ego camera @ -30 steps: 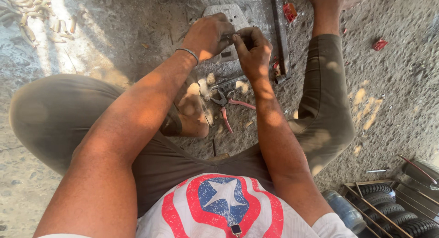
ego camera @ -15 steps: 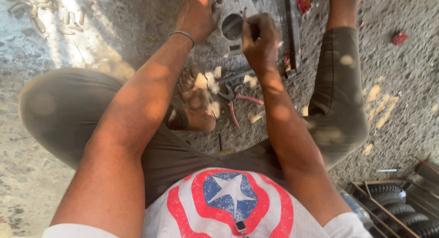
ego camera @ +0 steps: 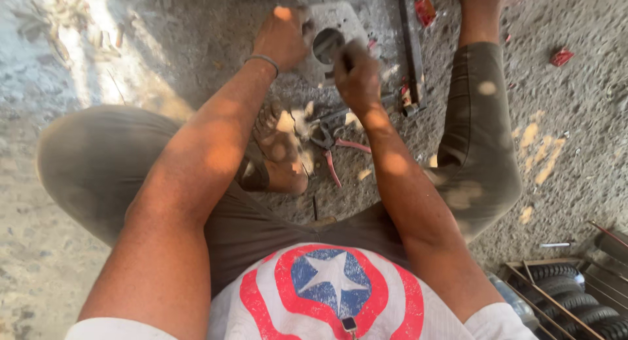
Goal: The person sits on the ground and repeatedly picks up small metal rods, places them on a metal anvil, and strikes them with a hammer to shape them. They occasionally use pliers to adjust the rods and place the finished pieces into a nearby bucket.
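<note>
While the person sits on the concrete floor (ego camera: 98, 65), the left hand (ego camera: 282, 36) presses flat on a grey metal plate (ego camera: 337, 26) with a round hole; the right hand (ego camera: 356, 75) is fisted just below it, its contents blurred; pliers (ego camera: 330, 140) lie beneath.

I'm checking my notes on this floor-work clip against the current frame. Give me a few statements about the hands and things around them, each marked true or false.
1. The left hand rests on a grey metal plate with a round hole. True.
2. The right hand lies flat on the person's knee. False: it is raised in a fist over the plate; what it grips is blurred.
3. Pliers with red handles lie on the ground by the bare foot. True.
4. The left wrist is bare. False: it wears a thin bracelet.
</note>
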`<state>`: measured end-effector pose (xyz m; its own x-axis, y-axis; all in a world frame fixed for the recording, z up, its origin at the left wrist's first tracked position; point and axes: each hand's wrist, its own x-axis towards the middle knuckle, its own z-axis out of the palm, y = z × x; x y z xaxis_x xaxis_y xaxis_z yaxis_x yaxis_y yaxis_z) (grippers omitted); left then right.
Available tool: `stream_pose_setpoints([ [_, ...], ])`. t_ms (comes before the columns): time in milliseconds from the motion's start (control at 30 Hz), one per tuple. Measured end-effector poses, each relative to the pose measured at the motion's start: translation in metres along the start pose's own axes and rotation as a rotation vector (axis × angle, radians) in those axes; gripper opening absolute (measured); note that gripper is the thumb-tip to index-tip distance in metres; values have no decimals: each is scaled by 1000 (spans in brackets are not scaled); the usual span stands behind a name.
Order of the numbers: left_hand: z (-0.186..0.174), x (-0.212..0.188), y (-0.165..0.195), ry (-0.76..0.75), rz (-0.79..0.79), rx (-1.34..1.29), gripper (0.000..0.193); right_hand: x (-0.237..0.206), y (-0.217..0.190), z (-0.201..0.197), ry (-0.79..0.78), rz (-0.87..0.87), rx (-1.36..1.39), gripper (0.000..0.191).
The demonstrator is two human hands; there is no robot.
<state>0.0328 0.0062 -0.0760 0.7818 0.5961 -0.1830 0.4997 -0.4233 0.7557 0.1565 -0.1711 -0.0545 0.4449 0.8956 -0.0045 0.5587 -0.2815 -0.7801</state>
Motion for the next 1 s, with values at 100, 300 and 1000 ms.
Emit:
stream_pose_setpoints([
  [100, -2, 3, 4, -100, -20, -126, 18, 0, -9, -5, 105, -29, -9, 10],
  [300, -7, 4, 37, -301, 25, -682, 16, 6, -33, -23, 268, 79, 323, 11],
  [1000, -4, 1, 60, -207, 171, -895, 24, -72, -57, -111, 196, 216, 43, 9],
])
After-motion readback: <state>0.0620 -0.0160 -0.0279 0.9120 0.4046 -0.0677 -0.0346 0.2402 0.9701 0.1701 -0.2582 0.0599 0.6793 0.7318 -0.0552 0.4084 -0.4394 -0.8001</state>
